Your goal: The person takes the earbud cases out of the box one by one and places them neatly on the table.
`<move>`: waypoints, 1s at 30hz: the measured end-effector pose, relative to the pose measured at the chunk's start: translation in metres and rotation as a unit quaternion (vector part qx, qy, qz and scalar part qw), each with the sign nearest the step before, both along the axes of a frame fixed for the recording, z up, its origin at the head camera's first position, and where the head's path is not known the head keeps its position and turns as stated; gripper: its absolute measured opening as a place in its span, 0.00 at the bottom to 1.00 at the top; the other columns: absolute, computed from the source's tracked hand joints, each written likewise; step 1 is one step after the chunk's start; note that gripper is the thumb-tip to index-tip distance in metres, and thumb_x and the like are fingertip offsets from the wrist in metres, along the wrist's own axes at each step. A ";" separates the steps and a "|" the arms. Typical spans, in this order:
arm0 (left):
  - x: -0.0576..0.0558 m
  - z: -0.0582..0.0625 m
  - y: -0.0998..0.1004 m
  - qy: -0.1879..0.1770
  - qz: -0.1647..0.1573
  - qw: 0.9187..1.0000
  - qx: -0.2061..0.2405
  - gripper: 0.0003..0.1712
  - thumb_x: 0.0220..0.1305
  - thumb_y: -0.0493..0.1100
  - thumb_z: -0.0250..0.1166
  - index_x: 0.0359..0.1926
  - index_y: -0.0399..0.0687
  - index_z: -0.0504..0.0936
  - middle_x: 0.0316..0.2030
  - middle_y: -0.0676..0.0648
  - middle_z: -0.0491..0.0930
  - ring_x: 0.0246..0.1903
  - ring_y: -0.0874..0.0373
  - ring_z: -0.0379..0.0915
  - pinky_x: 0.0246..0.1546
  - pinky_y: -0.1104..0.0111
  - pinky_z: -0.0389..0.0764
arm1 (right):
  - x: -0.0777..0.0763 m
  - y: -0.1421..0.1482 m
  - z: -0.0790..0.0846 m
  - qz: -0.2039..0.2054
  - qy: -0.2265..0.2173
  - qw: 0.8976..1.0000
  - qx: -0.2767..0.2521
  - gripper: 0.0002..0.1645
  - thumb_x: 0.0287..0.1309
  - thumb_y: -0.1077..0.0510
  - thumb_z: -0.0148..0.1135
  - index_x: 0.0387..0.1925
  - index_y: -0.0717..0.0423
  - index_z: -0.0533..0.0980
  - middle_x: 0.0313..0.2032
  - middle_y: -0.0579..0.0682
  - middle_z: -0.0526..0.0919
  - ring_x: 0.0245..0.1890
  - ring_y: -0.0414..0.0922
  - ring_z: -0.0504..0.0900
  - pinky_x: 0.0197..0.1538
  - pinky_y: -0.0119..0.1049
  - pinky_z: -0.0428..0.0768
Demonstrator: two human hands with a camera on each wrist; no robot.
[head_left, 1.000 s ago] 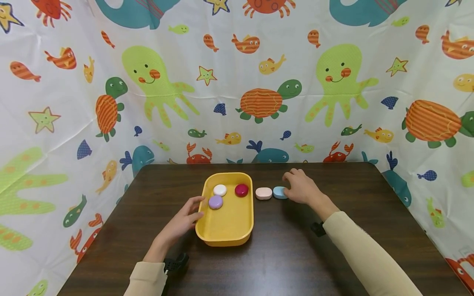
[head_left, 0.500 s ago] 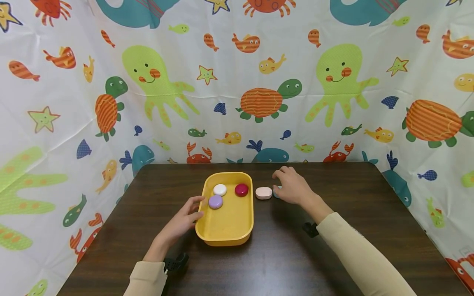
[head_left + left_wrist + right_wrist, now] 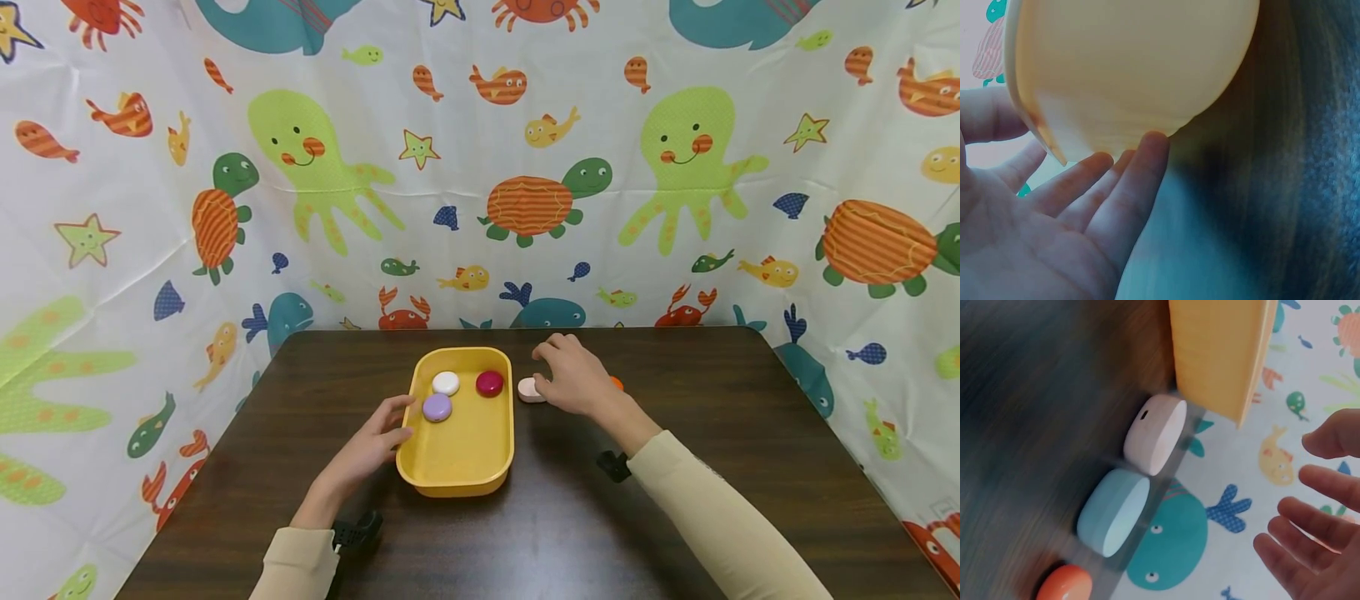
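Note:
My left hand (image 3: 365, 450) rests against the left side of a yellow tray (image 3: 455, 479); in the left wrist view its fingers (image 3: 1138, 187) touch the outer wall below the rim. Inside the tray sit white (image 3: 446, 383), purple (image 3: 437, 407) and dark red (image 3: 490, 384) rounded pieces. My right hand (image 3: 576, 379) hovers above the table right of the tray, fingers loosely bent, holding nothing. Close below its fingertips is a pale pink oval piece (image 3: 530, 390) with a small dark slot. A light blue oval piece (image 3: 1113, 512) beside it is hidden by the hand in the head view.
An orange rounded piece (image 3: 617, 383) shows just behind the right wrist. The dark wood table (image 3: 675, 517) ends at a white curtain (image 3: 450, 292) printed with sea animals. Black bands (image 3: 615, 465) with cameras hang under both wrists.
My right hand has moved left, from over the blue piece to over the pink one. The orange piece has come into view behind it. My left hand and the tray have stayed put.

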State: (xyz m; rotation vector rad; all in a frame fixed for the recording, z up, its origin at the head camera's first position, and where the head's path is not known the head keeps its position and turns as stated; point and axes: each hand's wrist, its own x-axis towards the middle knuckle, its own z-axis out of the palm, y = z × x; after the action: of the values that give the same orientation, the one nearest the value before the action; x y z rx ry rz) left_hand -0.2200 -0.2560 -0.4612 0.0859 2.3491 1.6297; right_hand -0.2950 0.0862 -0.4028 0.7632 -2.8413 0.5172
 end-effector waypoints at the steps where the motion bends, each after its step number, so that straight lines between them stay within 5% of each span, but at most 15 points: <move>1: 0.000 0.000 0.000 0.002 -0.003 1.000 -0.002 0.30 0.78 0.41 0.52 0.76 0.48 0.54 0.75 0.33 0.54 0.71 0.35 0.58 0.64 0.42 0.70 | 0.000 -0.001 0.000 0.001 0.000 1.000 0.002 0.18 0.63 0.53 0.65 0.51 0.57 0.81 0.52 0.54 0.79 0.55 0.52 0.73 0.59 0.47 0.79; 30: 0.001 0.003 0.000 0.007 -0.010 1.000 0.007 0.31 0.78 0.41 0.52 0.76 0.47 0.54 0.75 0.31 0.53 0.70 0.34 0.59 0.63 0.42 0.71 | 0.006 -0.041 0.006 0.033 0.015 0.999 -0.006 0.20 0.62 0.51 0.66 0.53 0.56 0.81 0.52 0.53 0.80 0.52 0.49 0.74 0.56 0.41 0.81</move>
State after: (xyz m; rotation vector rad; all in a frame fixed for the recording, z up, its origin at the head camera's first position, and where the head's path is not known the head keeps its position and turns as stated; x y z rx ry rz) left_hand -0.2190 -0.2560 -0.4584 0.1235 2.3407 1.6423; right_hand -0.2895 0.0449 -0.3970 0.8568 -2.7913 0.5268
